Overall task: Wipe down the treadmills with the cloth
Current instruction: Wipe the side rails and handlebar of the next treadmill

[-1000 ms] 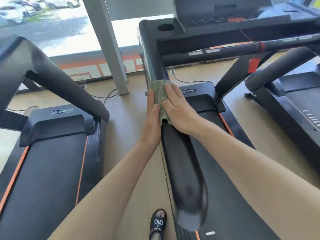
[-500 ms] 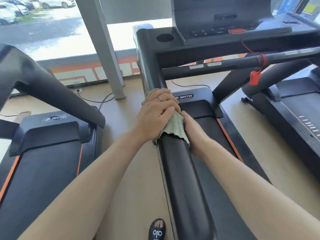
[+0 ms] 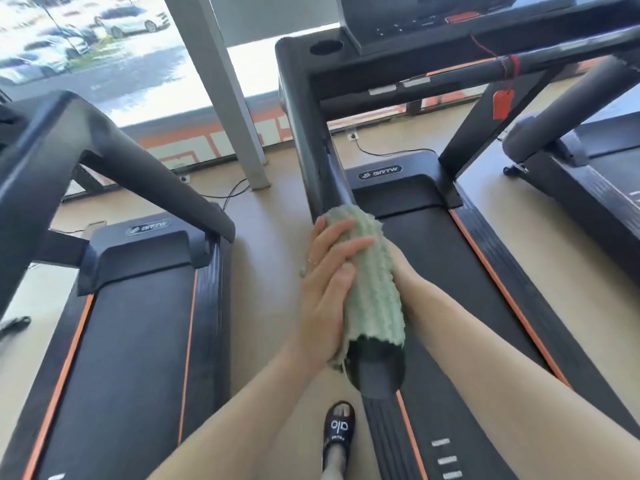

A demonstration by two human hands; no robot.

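Two hands; cloth (image 3: pixel 372 282) between, around handrail (image 3: pixel 377 368)

Gym floor, row of black treadmills (image 3: pixel 131 341), console (image 3: pixel 450 22), big window (image 3: pixel 86 46) onto parked cars (image 3: pixel 128 24)

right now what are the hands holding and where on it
Both hands press the green cloth around the handrail: left hand on the cloth's left side, right hand mostly hidden behind its right side.
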